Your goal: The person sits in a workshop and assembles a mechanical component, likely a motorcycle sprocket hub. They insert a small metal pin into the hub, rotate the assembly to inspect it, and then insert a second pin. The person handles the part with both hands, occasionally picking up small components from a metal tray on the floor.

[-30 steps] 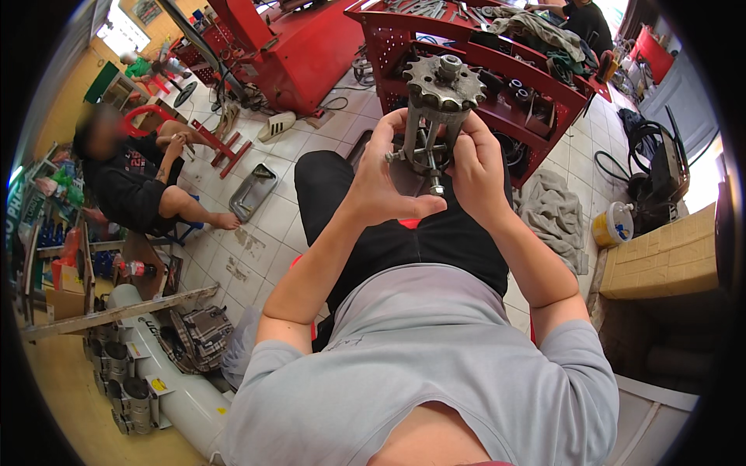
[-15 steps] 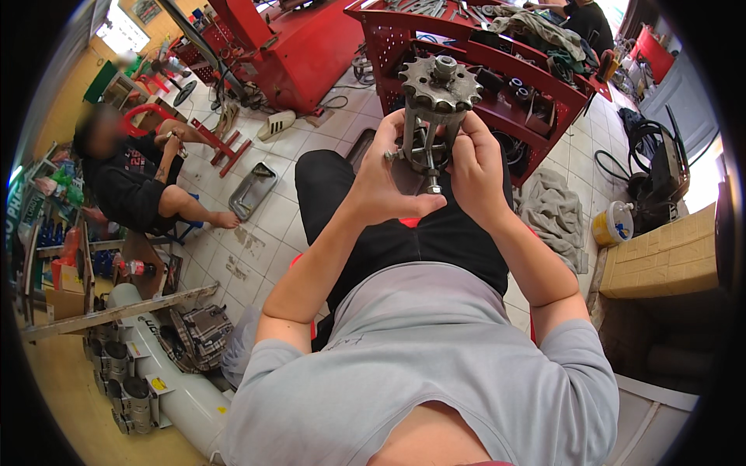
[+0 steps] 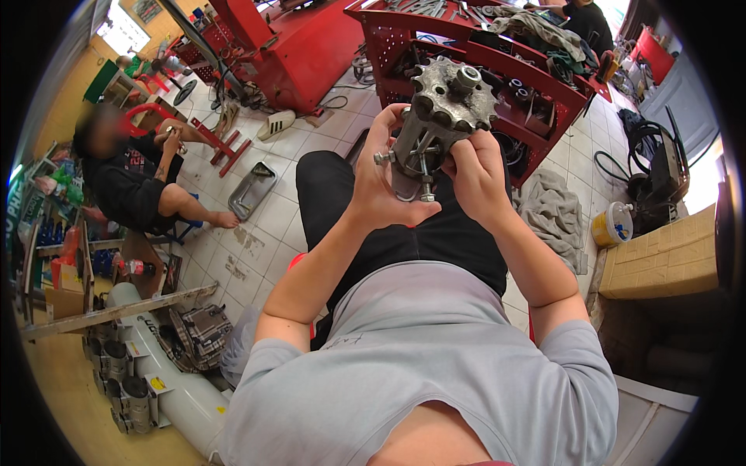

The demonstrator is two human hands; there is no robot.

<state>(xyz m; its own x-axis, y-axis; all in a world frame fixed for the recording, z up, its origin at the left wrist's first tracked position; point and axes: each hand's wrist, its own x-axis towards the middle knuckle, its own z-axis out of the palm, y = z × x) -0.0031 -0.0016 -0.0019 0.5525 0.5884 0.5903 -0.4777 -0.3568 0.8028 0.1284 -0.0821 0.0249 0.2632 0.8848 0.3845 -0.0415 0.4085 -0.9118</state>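
Above my knees I hold a steel assembly (image 3: pixel 454 95) with a notched, sprocket-like disc on top, a central bolt head, a cylindrical body and smaller threaded bolts below. It tilts with its top leaning right and away from me. My left hand (image 3: pixel 374 182) is closed round its left side, thumb stretched below the lower bolt (image 3: pixel 427 194). My right hand (image 3: pixel 478 175) is closed against its right side, just under the disc, with fingertips bent in. What those fingertips grip is partly hidden behind the hand and the body.
Ahead stands a red tool cart (image 3: pixel 474 39) with wrenches and rags on top. A grey cloth (image 3: pixel 548 210) and a yellowish bucket (image 3: pixel 611 224) lie to the right. At left are a metal tray (image 3: pixel 253 192) and a seated person (image 3: pixel 128 171). A white cylinder (image 3: pixel 167 365) lies lower left.
The steel assembly has tipped to the right, so its disc's top face and bolt show more. My right hand has shifted slightly, its fingers now closer beneath the disc.
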